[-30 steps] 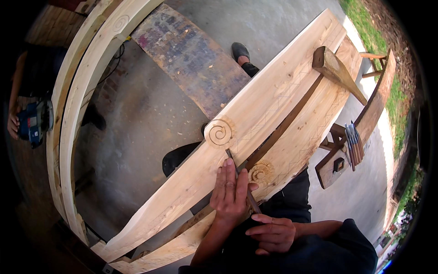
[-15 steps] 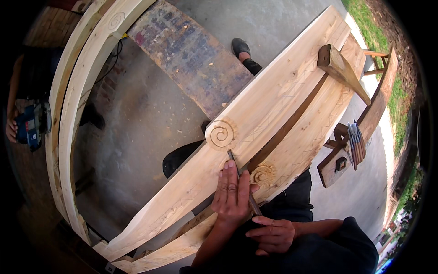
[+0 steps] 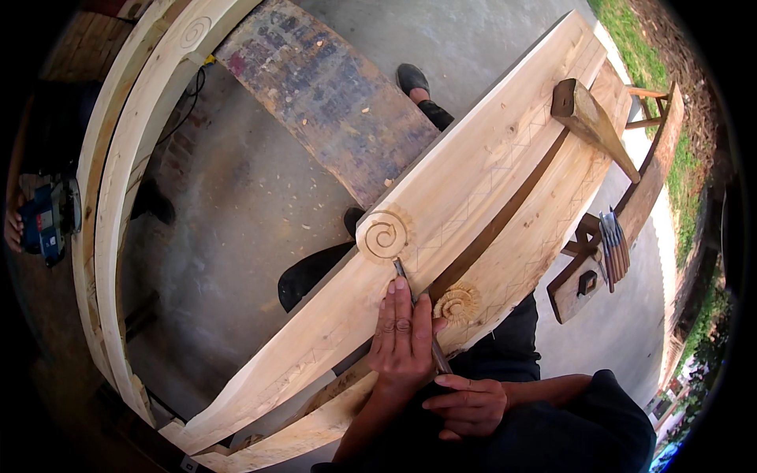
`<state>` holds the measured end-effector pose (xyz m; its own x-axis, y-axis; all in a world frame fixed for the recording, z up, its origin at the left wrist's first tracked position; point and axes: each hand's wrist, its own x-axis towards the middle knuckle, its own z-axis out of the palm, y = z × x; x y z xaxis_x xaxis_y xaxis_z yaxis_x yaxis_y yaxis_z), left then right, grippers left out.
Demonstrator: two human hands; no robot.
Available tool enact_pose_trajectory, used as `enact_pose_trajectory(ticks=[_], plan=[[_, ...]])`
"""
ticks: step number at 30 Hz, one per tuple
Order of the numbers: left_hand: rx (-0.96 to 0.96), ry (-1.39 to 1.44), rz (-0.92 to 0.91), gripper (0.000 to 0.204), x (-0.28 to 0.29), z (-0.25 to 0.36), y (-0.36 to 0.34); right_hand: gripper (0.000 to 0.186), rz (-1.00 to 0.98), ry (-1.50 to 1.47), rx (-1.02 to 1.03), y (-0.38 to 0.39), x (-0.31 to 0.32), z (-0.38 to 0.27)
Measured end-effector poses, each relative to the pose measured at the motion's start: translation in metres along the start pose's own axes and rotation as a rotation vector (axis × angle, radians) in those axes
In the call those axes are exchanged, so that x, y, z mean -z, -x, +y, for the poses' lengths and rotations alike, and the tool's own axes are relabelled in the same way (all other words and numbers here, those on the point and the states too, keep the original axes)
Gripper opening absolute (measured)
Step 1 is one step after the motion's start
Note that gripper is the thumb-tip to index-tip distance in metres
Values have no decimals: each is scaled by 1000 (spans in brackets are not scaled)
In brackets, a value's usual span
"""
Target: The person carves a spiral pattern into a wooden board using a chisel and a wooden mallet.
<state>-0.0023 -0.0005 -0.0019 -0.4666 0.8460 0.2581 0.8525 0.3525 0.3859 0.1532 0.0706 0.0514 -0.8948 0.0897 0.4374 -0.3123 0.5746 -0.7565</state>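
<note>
A carving chisel point(image 3: 441, 359) slants across a pale wooden board point(image 3: 473, 185), its metal tip at the lower edge of a carved spiral point(image 3: 385, 236). My left hand point(image 3: 404, 335) lies low over the board, with its fingers pressed together along the chisel's shaft and its thumb on the other side. At the handle's butt end, my right hand point(image 3: 471, 404) is closed, its curled fingers against the tool. A second, deeper carved rosette point(image 3: 457, 304) sits on the nearer board point(image 3: 536, 229), just right of my left hand.
A wooden mallet point(image 3: 587, 118) lies across both boards, over the gap between them. Several chisels point(image 3: 617, 252) and a small black block point(image 3: 587, 282) rest on a low bench point(image 3: 566, 298). Beyond are a stained plank point(image 3: 315, 98), curved beams point(image 3: 118, 189) and another person's blue power tool point(image 3: 46, 221).
The view has shifted slightly. Both my hands and the chisel stay in nearly the same place on the board, with the tip still by the spiral.
</note>
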Motion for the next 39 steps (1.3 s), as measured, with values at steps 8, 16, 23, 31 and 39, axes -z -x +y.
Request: enact_pose_trajectory(ticks=[8, 16, 23, 31, 39], plan=[[19, -13, -6, 37, 2, 1, -1, 37, -16, 20, 9, 0, -3, 1], [35, 125, 238, 35, -1, -1, 12, 34, -9, -16, 69, -7, 4, -4], [-64, 162, 114, 33, 4, -1, 12, 24, -36, -90, 27, -4, 7, -13], [-85, 76, 115, 34, 0, 1, 10, 19, -25, -70, 5, 1, 5, -11], [-35, 29, 80, 34, -1, 2, 6, 13, -17, -35, -8, 1, 5, -1]])
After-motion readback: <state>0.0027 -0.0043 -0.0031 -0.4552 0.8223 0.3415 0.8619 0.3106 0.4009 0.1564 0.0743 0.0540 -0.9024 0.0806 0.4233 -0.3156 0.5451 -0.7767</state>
